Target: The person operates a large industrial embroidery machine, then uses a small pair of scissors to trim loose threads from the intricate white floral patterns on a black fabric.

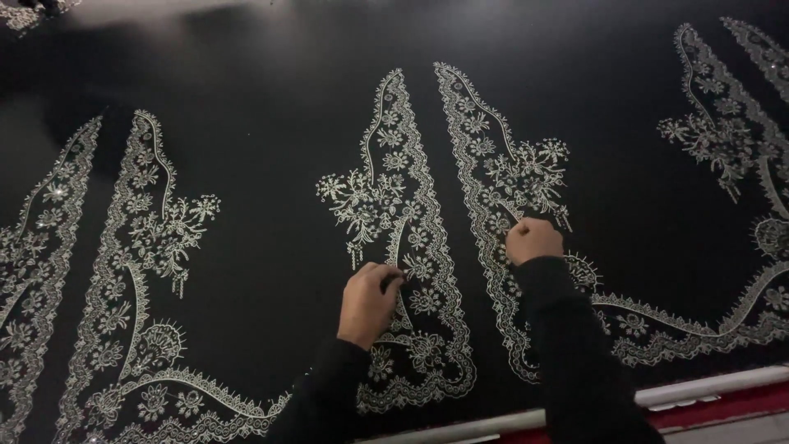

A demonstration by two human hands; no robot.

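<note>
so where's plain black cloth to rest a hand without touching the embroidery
Plain cloth lies between the left motif and centre motif, and right of the right hand. Crowded around the left hand.

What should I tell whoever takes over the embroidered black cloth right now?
Left hand: fingers bunched and pressed on the left floral band of the middle motif; its grip looks pinched, on what is too small to tell.
Right hand: curled into a loose fist, resting on the right floral band near its flower spray.
The black cloth lies flat and stretched, with matching pale motifs to both sides. A white rail runs along the near edge.
What is finished or left cannot be told: all motifs look equally complete.
</note>
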